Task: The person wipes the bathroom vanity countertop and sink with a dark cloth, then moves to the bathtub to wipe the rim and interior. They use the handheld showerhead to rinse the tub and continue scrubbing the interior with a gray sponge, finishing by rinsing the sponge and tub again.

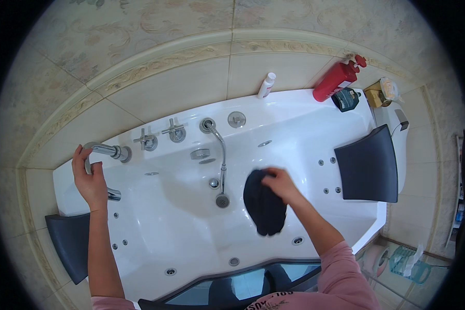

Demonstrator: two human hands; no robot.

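My left hand (90, 186) is at the far left of the bathtub, with fingers and thumb around a curved chrome tub spout (107, 149). Part of the spout is hidden behind that hand. A black cloth (264, 205) hangs from my right hand (281, 184) over the tub basin, gripped near its upper end; its lower end looks bunched. The fingertips of my right hand are slightly blurred. To the left of the cloth, a handheld shower head (222, 200) lies in the white bathtub (186, 232), joined to a chrome hose (222, 147).
Two cross-shaped tap handles (146, 140) stand on the back rim. Farther right are a white bottle (267, 85), a red pump bottle (335, 81) and a dark green bottle (346, 99). Dark headrests (368, 166) sit at both ends. A teal basket (407, 265) is outside, lower right.
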